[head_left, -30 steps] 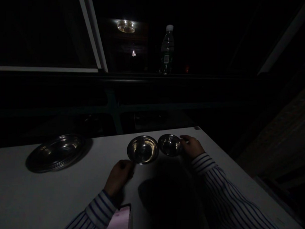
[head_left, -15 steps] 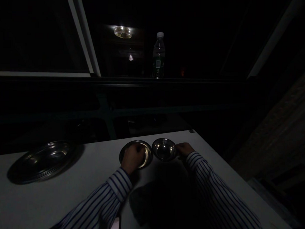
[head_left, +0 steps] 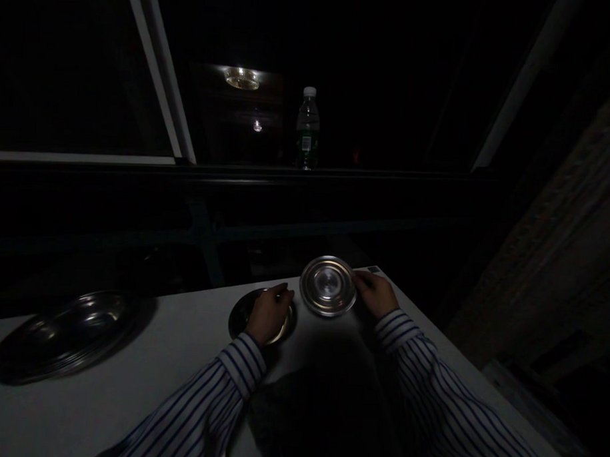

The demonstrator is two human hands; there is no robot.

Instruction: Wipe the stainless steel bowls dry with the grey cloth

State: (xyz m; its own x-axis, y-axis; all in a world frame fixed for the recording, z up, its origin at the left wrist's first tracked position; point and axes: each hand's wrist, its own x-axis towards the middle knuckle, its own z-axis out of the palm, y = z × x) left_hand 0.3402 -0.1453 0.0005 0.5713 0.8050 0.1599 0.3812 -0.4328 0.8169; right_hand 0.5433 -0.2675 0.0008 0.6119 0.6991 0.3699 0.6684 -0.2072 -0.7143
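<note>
My right hand (head_left: 379, 294) grips the right rim of a small round metal bowl (head_left: 327, 286), fingers and thumb closed on its edge. The bowl is tilted up, with a face of concentric rings towards me; I cannot tell whether it is the inside or the underside. To its left, my left hand (head_left: 269, 314) is over a second small metal bowl (head_left: 239, 316) on the white table (head_left: 175, 357) and covers much of it. Its thumb and forefinger stretch rightwards, slightly apart, with nothing visible between them. A dark cloth-like thing (head_left: 273, 414) lies nearer to me, mostly in shadow.
A stack of larger metal dishes (head_left: 61, 336) stands at the table's left. Behind the table, a capped plastic bottle (head_left: 308, 128) stands on the dark window ledge (head_left: 236, 179). A patterned curtain-like surface (head_left: 544, 250) hangs on the right. The scene is very dim.
My right hand has turned the bowl from lying level to tilted up. My left hand's fingers have loosened from a curled pose over the other bowl. The view has shifted slightly.
</note>
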